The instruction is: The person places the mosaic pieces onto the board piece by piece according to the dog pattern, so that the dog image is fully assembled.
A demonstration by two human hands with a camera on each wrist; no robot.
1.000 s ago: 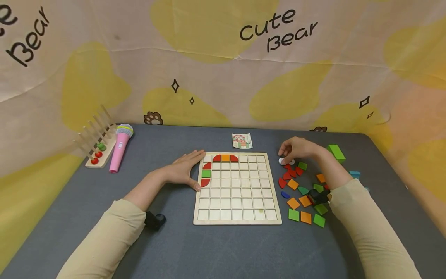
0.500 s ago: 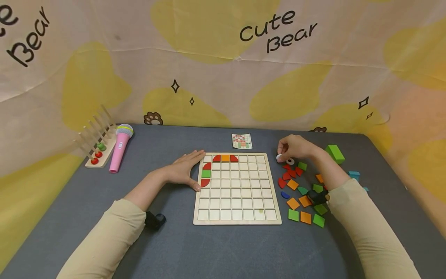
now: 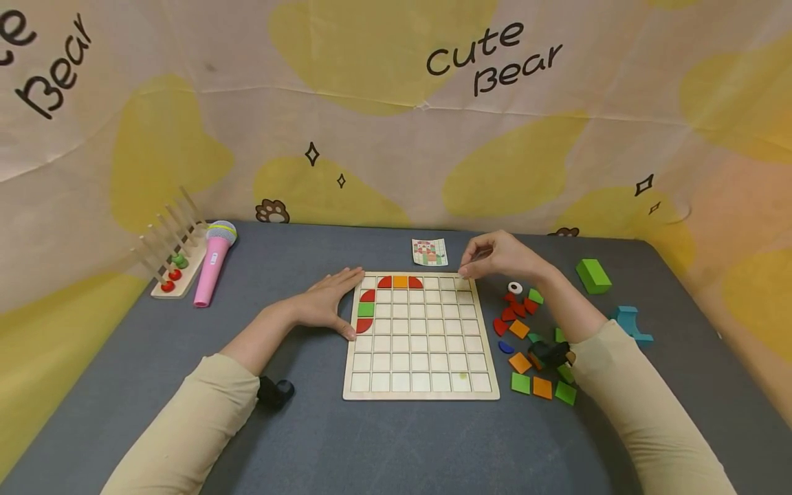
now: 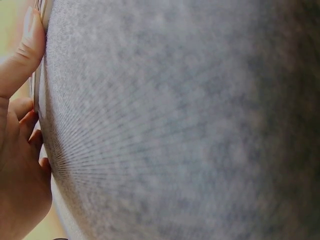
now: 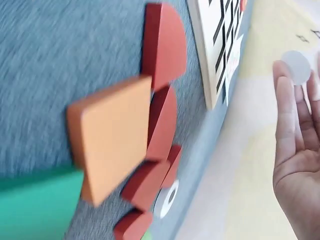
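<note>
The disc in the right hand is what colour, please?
The disc looks white, clearest in the right wrist view.

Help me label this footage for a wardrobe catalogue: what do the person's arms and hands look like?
The plain beige cloth left sleeve and the matching beige cloth right sleeve both end on the forearm. A small black rounded device sits by the left wrist, a second black device by the right. The left hand and right hand are ungloved; no sleeve markings show.

Head view: even light, soft shadows on tbl (image 3: pixel 421 447). L wrist: blurry, dark R edge. R wrist: bkgd (image 5: pixel 255 160) overexp.
</note>
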